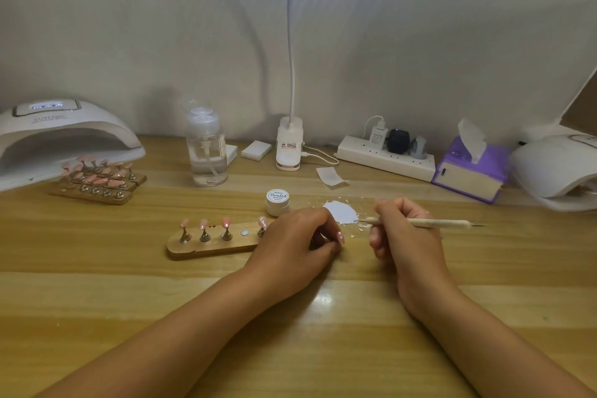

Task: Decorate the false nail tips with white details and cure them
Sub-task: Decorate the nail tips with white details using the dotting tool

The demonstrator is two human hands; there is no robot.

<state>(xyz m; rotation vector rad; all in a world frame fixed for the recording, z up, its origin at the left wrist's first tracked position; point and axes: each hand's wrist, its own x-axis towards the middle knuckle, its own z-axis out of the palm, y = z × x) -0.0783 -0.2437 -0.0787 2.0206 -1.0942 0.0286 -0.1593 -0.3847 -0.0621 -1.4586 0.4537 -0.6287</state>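
A wooden holder (213,244) lies in front of me with several pink nail tips (226,223) on small metal stands; one magnet spot on it is bare. My left hand (297,242) rests at the holder's right end, fingers curled around a pink nail tip (340,237) on its stand. My right hand (403,233) grips a wooden dotting tool (436,222) lying sideways, its fine point at the white paint patch (342,211). Behind my left hand stands a small white gel jar (277,202), lid on.
A white curing lamp (58,136) sits at the far left, with more wooden holders of pink tips (100,178) before it. A pump bottle (206,152), clip lamp base (289,145), power strip (387,155), purple tissue box (468,171) and a second lamp (555,168) line the back.
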